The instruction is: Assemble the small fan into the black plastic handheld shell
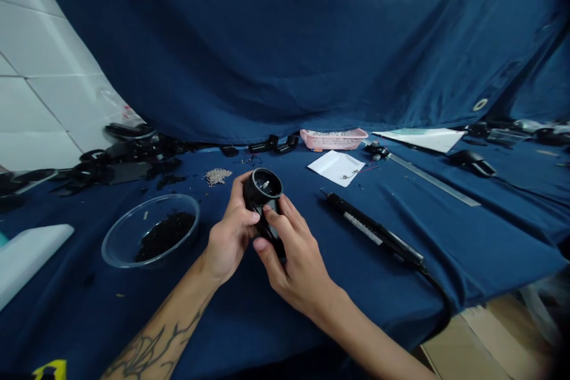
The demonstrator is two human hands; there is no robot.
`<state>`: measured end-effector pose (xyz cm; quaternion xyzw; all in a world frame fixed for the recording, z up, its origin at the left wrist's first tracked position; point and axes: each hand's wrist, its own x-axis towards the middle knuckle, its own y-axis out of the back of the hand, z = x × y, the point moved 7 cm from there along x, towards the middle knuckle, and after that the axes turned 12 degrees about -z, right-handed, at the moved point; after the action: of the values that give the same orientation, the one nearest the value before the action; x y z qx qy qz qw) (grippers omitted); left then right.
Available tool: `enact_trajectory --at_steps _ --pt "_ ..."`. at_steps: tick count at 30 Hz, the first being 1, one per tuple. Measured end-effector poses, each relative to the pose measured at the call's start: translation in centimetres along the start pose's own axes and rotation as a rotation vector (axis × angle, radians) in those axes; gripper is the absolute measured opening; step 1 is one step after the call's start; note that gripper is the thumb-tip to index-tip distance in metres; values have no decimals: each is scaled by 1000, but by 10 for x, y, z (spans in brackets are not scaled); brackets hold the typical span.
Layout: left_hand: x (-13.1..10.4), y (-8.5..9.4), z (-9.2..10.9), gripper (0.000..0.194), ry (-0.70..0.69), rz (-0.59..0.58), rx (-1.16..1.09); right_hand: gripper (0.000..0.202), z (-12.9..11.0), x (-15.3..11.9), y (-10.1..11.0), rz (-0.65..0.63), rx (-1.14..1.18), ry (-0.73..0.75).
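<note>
Both hands hold a black plastic housing [255, 193] in front of me, above the blue cloth. Its round open end faces up toward me, and a small pale shaft shows inside the rim. My left hand [229, 240] wraps around its left side, with the thumb pressed on the front just below the round end. From the right, my right hand [298, 255] grips the lower, handle-like part, its index finger and thumb on the front face. The fingers behind the housing are partly hidden.
On the left stands a clear plastic bowl [109, 246] with small black parts. Tiny screws [218, 176] lie heaped beyond it. To the right lie a black corded electric screwdriver [371, 227], white paper [332, 165] and a metal ruler [434, 180]. Behind are a pink basket [333, 141] and black plastic parts [129, 171].
</note>
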<state>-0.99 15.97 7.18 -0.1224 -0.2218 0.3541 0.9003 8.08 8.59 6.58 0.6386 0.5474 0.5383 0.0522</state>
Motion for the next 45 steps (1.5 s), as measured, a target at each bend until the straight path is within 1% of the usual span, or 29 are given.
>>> enact_trajectory --at_steps 3,4,5,6,7,9,10,11,12,13,14,15,17,19,20,22,23,24,27,28,30,32,34,36,39,41,43,45 --pt "-2 -1 -2 69 105 -6 -50 40 6 -1 2 -21 88 37" --pt "-2 -3 1 74 107 -16 -10 37 7 -2 5 -13 130 48" --pt "-2 -5 6 77 88 -23 83 36 6 -4 9 3 176 58" --pt "-2 -8 12 78 50 -16 228 37 4 -7 14 28 228 72" --pt "-4 -11 21 78 -3 18 408 39 0 -10 18 62 286 92" --pt "-11 -23 36 73 -118 130 743 48 -11 -21 23 131 397 130" --pt "-16 -29 41 66 -163 194 825 51 -17 -27 23 161 444 138" --pt "-22 -36 44 57 -201 251 835 52 -22 -32 21 177 486 127" --pt "-28 -43 43 46 -226 293 774 49 -25 -38 18 187 524 100" --pt "-35 -47 41 34 -255 362 684 45 -28 -43 15 189 557 65" --pt "-43 -51 39 26 -286 424 597 40 -30 -48 12 194 587 38" --pt "-49 -56 34 20 -303 458 518 35 -31 -52 10 208 614 23" --pt "-59 -66 26 19 -329 508 436 28 -34 -61 12 247 647 24" --pt "-63 -73 16 24 -297 534 390 24 -34 -71 17 292 641 9" --pt "-65 -75 11 30 -266 545 364 25 -34 -75 19 304 629 -7" --pt "-65 -77 0 42 -191 544 288 30 -36 -84 24 317 596 -43" --pt "-64 -79 -4 44 -162 524 252 33 -38 -88 27 323 579 -56" --pt "-63 -82 -8 41 -147 500 219 36 -40 -92 28 325 565 -67" --pt "-63 -91 -16 24 -130 428 117 40 -43 -101 30 322 534 -123" --pt "-65 -93 -20 24 -118 422 93 41 -42 -105 31 325 531 -144" --pt "-70 -96 -26 30 -88 434 76 39 -39 -112 35 347 540 -168" --pt "-78 -99 -30 35 -78 444 113 31 -38 -118 41 360 570 -151" --pt "-86 -101 -30 37 -96 453 156 23 -40 -122 45 348 592 -133" --pt "-92 -102 -31 36 -97 471 137 25 -43 -127 46 334 610 -171" --pt "-98 -103 -31 33 -92 498 29 48 -47 -133 42 341 683 -278" --pt "-101 -106 -27 33 -109 492 7 57 -52 -137 42 389 657 -295" --pt "-104 -110 -22 31 -132 482 59 53 -59 -137 44 388 563 -267" --pt "-107 -115 -16 28 -166 469 167 48 -61 -135 42 340 515 -265"
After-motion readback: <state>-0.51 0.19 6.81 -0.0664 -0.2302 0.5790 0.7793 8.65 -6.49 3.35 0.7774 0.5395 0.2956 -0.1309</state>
